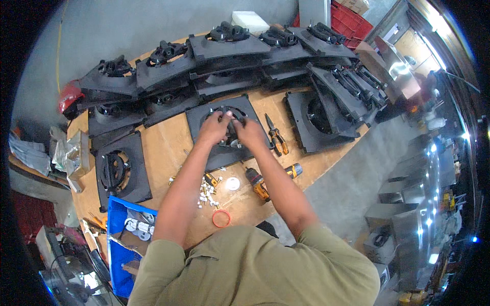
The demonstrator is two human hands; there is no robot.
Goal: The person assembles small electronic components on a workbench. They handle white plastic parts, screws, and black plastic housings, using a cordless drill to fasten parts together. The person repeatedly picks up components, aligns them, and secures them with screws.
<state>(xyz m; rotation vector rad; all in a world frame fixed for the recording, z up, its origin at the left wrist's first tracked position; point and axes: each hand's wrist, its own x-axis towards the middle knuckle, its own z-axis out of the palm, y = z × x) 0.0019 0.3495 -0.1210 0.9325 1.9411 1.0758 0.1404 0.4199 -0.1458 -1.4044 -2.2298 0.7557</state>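
Note:
A square black plastic panel with a raised round opening lies flat on the wooden table, in front of me. My left hand is over the opening, fingers bent and closed around part of a thick black coil there. From the other side my right hand reaches in, its fingers curled against the same dark parts. The fingertips hide most of what lies between them. To the right of the panel are pliers with orange-and-black handles; a yellow-and-black cordless drill lies nearer, beside my right forearm.
Stacked black panels line the table's far side; others stand right and left. Small brass-and-white fittings, a white tape roll and an orange ring lie nearer. A blue bin sits at front left.

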